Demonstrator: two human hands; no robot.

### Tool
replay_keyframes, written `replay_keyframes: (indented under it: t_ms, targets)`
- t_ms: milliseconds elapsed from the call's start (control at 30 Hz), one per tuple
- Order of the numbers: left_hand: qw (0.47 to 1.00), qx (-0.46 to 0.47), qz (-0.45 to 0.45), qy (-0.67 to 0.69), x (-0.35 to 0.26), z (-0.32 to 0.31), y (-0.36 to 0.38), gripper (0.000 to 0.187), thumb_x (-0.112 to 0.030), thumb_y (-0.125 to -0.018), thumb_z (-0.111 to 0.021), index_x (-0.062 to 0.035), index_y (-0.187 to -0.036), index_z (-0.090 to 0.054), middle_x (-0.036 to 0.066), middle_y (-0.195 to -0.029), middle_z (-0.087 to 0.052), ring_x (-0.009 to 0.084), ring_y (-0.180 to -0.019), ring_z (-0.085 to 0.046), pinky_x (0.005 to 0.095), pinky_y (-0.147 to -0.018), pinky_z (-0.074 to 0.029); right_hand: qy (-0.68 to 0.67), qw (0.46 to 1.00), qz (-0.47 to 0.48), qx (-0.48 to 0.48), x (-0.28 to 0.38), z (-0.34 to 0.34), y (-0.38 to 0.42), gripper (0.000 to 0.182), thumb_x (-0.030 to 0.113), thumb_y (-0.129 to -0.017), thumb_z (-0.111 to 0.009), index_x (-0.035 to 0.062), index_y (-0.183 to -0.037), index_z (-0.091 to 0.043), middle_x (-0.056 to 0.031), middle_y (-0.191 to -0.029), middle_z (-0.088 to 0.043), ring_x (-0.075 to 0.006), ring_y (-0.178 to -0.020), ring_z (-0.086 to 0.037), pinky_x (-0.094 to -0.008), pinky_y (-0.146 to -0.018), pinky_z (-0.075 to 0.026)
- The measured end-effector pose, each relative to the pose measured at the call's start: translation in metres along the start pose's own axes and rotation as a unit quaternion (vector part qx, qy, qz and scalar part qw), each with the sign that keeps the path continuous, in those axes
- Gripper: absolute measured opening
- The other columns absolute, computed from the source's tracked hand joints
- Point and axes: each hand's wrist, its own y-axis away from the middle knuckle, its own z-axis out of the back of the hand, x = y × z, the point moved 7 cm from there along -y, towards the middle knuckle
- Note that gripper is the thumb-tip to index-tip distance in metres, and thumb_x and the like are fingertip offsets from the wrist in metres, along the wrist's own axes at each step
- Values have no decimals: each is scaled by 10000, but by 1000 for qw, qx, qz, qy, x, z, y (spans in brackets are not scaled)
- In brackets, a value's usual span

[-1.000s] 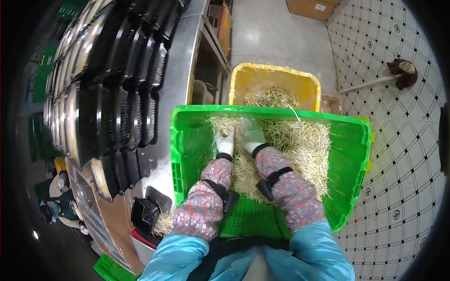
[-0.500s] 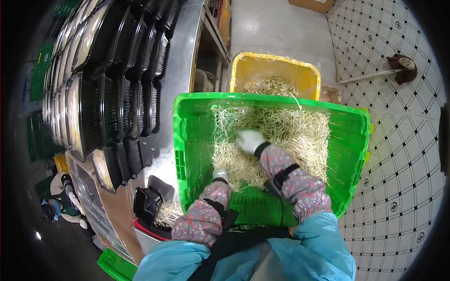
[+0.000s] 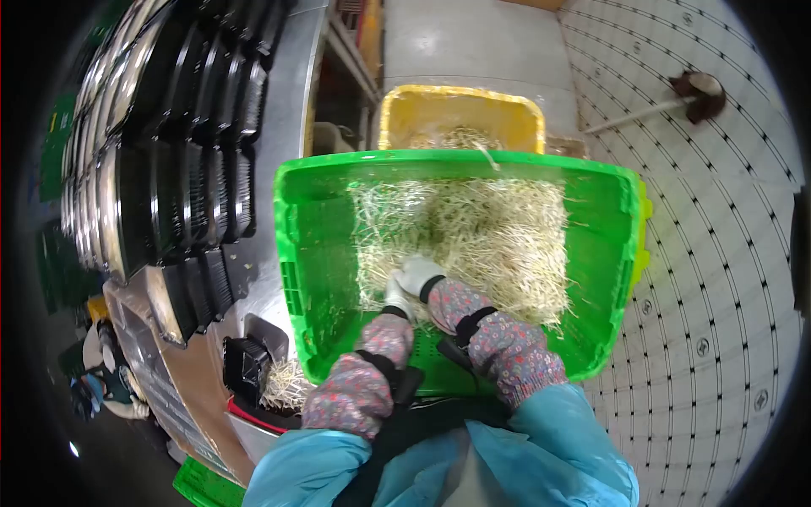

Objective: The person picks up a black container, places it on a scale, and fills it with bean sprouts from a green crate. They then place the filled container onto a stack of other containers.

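Observation:
A green plastic crate (image 3: 312, 245) tilts toward me and holds a loose heap of pale bean sprouts (image 3: 473, 237). Both my hands wear white gloves and flowered sleeve covers. My left hand (image 3: 394, 296) and my right hand (image 3: 420, 275) sit side by side at the near edge of the heap, fingers curled into the sprouts. The bare perforated floor of the crate shows just below my wrists.
A yellow crate (image 3: 422, 106) with more sprouts stands behind the green one. Rows of black trays (image 3: 182, 169) fill the metal table on the left. A small black tray (image 3: 247, 372) with sprouts beside it sits near my left elbow. A mop (image 3: 697, 87) lies on the tiled floor. Another person (image 3: 101, 372) is at lower left.
Both hands have drawn back from the far part of the heap to its near edge and come together. The view has shifted, so the crate sits higher and further left.

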Motion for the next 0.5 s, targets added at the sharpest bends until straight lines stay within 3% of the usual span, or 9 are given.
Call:
replay_keyframes:
  t_ms: [33,67,133,167,233,333,367,433,500]
  targets:
    - [1000,27,9,-1,-7,-4,8,630,-578,-919,-375,-85,-1264,-563,125,-1213,-626,306,-1110,-592,449,-976,-460,0,1000,-2,-2,12,18,10,490,413,-899,-470,10,-1130,-623,-244,-1126,-629,-377,-1082,-589,-455,-935,-462]
    - [989,136,-57,-13,-26,-24,21,609,-577,-909,-422,-89,-1239,-576,121,-1173,-642,304,-1074,-608,442,-951,-477,-10,998,40,-57,20,26,10,498,424,-901,-476,15,-1150,-612,-244,-1108,-633,-377,-1072,-590,-453,-928,-464]
    - [959,280,-36,-4,-49,-42,36,602,-594,-928,-423,-91,-1221,-578,115,-1148,-645,289,-1051,-615,432,-939,-486,-17,988,87,-124,29,54,26,508,434,-903,-481,20,-1171,-601,-244,-1089,-638,-377,-1062,-591,-452,-921,-465]
    - [978,194,-50,-57,-64,-42,67,561,-536,-964,-420,-77,-1262,-545,115,-1189,-623,274,-1087,-598,409,-934,-495,-51,981,118,-143,45,81,52,504,438,-891,-506,33,-1178,-593,-236,-1085,-644,-379,-1054,-590,-447,-909,-474]
    - [951,303,-37,-41,-71,-78,127,553,-492,-991,-416,-59,-1327,-490,111,-1232,-596,253,-1113,-587,384,-934,-502,-130,958,179,-180,61,123,108,545,466,-871,-559,46,-1217,-569,-241,-1096,-629,-388,-1029,-587,-425,-896,-479]
    - [928,357,11,-104,-47,-99,175,538,-432,-1005,-435,-55,-1388,-423,106,-1286,-562,232,-1143,-570,371,-953,-494,-249,935,170,-187,26,143,157,618,411,-837,-663,30,-1302,-520,-246,-1231,-557,-346,-1156,-539,-390,-997,-424]
    - [920,370,-8,-131,-38,-108,181,510,-352,-977,-542,-32,-1365,-461,91,-1271,-580,194,-1117,-579,338,-940,-494,-295,909,186,-226,-1,142,164,654,390,-824,-694,24,-1330,-499,-242,-1278,-531,-328,-1202,-515,-383,-1031,-398]
    - [843,385,-164,-337,-25,-132,174,419,-219,-933,-625,-2,-1284,-551,75,-1194,-628,162,-1054,-604,306,-922,-491,-331,908,100,-234,-58,138,170,682,337,-807,-726,13,-1352,-475,-222,-1307,-526,-304,-1258,-474,-380,-1078,-353]
    - [873,301,-83,-374,3,-127,95,309,-108,-892,-644,15,-1176,-629,56,-1080,-677,140,-981,-628,279,-901,-487,-341,905,73,-245,-127,123,156,687,326,-803,-719,24,-1366,-466,-230,-1317,-519,-329,-1266,-468,-385,-1079,-355]
